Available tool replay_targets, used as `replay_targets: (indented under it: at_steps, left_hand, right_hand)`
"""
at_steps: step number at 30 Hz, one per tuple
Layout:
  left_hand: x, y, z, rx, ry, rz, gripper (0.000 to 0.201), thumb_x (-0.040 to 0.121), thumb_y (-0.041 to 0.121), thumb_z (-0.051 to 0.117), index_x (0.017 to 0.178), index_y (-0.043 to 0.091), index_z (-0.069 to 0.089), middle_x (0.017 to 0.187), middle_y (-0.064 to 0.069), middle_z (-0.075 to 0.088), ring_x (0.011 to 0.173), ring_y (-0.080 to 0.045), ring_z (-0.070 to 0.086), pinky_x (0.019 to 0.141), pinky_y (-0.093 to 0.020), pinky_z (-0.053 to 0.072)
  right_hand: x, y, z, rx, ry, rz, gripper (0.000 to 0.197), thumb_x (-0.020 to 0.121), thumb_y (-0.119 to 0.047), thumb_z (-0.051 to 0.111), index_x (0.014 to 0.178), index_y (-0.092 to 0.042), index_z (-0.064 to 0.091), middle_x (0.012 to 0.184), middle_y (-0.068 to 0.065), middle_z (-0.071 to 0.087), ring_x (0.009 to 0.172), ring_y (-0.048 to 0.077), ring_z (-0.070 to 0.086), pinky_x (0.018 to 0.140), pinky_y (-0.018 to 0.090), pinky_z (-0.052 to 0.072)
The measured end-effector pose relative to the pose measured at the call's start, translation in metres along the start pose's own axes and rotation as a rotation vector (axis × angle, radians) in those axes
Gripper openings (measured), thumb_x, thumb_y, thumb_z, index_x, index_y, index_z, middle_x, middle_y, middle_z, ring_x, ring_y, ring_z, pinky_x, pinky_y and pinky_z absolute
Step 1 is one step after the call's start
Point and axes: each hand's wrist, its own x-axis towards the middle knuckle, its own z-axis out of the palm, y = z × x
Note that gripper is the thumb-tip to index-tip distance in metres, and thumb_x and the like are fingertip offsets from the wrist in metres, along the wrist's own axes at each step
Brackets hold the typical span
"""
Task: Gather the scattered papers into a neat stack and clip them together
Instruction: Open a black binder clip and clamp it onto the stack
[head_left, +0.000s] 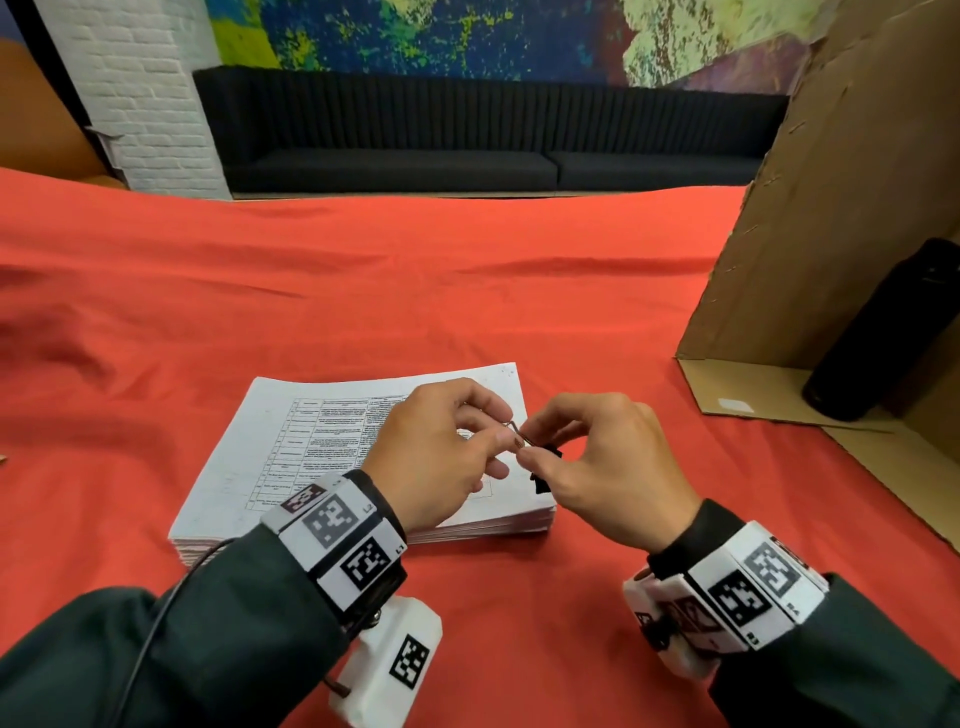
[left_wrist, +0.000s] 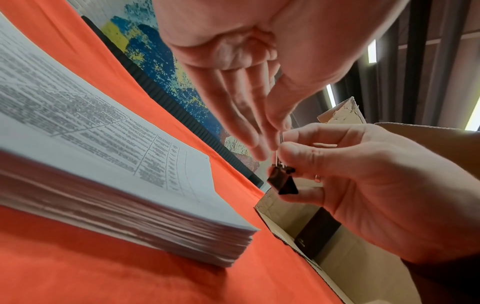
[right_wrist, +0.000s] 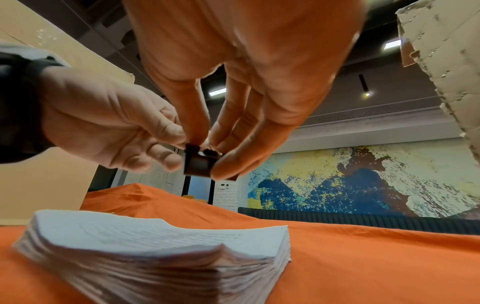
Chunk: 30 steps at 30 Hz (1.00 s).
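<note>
Dark sleeves (head_left: 218, 639), 2 white wristbands (head_left: 337, 540) with black square markers, thin black cable (head_left: 156, 618).

- The place looks like an office lounge or shared common room, not a home.
- A long dark upholstered bench sofa (head_left: 488, 135) runs along the far wall; it is the landmark.
- Directly above the sofa, a large abstract mural (head_left: 415, 36) in blue, yellow and green covers the wall.
- Left of the sofa stands a white-painted brick pillar (head_left: 150, 98).
- High over the sofa, the right wrist view shows a dark ceiling with recessed strip lights (right_wrist: 217, 91).
- In front of the sofa, a counter under a red cloth (head_left: 363, 291) holds a printed paper stack (head_left: 291, 447).
- Right of the sofa, on the counter, stands an open cardboard box (head_left: 831, 218).
</note>
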Motion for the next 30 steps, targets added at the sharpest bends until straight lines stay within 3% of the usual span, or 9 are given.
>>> replay_targets:
  at_steps: [5,11,14,17,20,22,25,28,30]
  left_hand:
    - [-0.004,0.0,-0.003,-0.019,0.024,0.005,0.017,0.09,0.008,0.074,0.099,0.018,0.064,0.082,0.0,0.078,0.072,-0.018,0.077,0.062,-0.038,0.057]
    - [-0.005,-0.001,-0.006,-0.041,0.061,0.02,0.024,0.086,0.005,0.077,0.1,0.018,0.062,0.079,-0.001,0.076,0.073,-0.022,0.076,0.058,-0.036,0.056]
    - [-0.004,-0.002,-0.008,-0.055,0.103,0.016,0.023,0.087,0.005,0.075,0.101,0.017,0.062,0.08,-0.004,0.076,0.074,-0.021,0.077,0.059,-0.036,0.059]
    - [-0.004,-0.002,-0.015,-0.125,0.14,0.006,0.02,0.088,0.003,0.073,0.102,0.014,0.064,0.081,-0.007,0.077,0.075,-0.023,0.078,0.058,-0.033,0.057]
    - [-0.006,-0.002,-0.02,-0.155,0.132,0.008,0.017,0.088,0.001,0.072,0.1,0.012,0.069,0.083,-0.012,0.077,0.074,-0.022,0.078,0.055,-0.028,0.056]
    - [-0.007,-0.002,-0.023,-0.155,0.118,-0.002,0.013,0.088,0.003,0.073,0.096,0.013,0.074,0.084,-0.013,0.077,0.075,-0.021,0.078,0.054,-0.026,0.056]
    - [-0.007,-0.001,-0.028,-0.147,0.082,-0.037,0.011,0.089,0.007,0.074,0.095,0.015,0.078,0.085,-0.011,0.079,0.079,-0.019,0.078,0.057,-0.026,0.056]
    - [-0.005,0.002,-0.033,-0.133,0.005,-0.025,0.012,0.091,0.013,0.073,0.1,0.019,0.079,0.093,-0.004,0.08,0.081,-0.018,0.079,0.06,-0.027,0.057]
    - [-0.003,0.005,-0.034,-0.058,-0.018,0.011,0.013,0.092,0.015,0.073,0.101,0.022,0.08,0.095,0.001,0.08,0.08,-0.015,0.079,0.058,-0.027,0.057]
  right_hand:
    - [-0.005,-0.005,0.003,-0.024,0.052,-0.061,0.002,0.077,-0.024,0.076,0.077,-0.024,0.074,0.069,-0.013,0.071,0.072,0.003,0.069,0.07,0.021,0.053]
    - [-0.009,-0.007,0.004,-0.04,0.049,-0.08,0.005,0.077,-0.024,0.076,0.082,-0.025,0.073,0.07,-0.012,0.071,0.073,0.003,0.068,0.07,0.022,0.053]
    - [-0.008,-0.005,0.007,-0.022,0.094,-0.046,0.016,0.077,-0.02,0.078,0.09,-0.026,0.072,0.081,-0.014,0.07,0.077,0.002,0.068,0.07,0.022,0.055]
    - [-0.001,-0.001,0.006,0.223,0.07,0.168,0.026,0.075,-0.017,0.084,0.098,-0.023,0.073,0.093,-0.009,0.075,0.079,0.005,0.073,0.071,0.024,0.059]
    - [-0.001,-0.002,0.004,0.661,-0.097,0.337,0.02,0.079,0.002,0.082,0.097,-0.001,0.073,0.083,0.018,0.076,0.072,0.024,0.073,0.067,0.032,0.062]
    - [-0.002,-0.003,0.004,0.672,-0.094,0.286,0.016,0.077,0.008,0.08,0.09,0.001,0.075,0.079,0.019,0.076,0.07,0.025,0.073,0.07,0.034,0.061]
    - [-0.001,-0.006,0.004,0.636,-0.02,0.161,0.024,0.072,0.009,0.083,0.081,-0.012,0.079,0.08,0.014,0.078,0.075,0.021,0.072,0.078,0.035,0.059]
    - [0.001,-0.006,0.005,0.661,0.002,0.058,0.029,0.072,0.011,0.082,0.084,-0.016,0.08,0.081,0.006,0.079,0.079,0.019,0.076,0.08,0.03,0.06]
    - [0.0,-0.006,0.006,0.652,0.002,-0.004,0.032,0.074,0.013,0.079,0.088,-0.016,0.081,0.084,0.004,0.08,0.084,0.024,0.078,0.084,0.037,0.062]
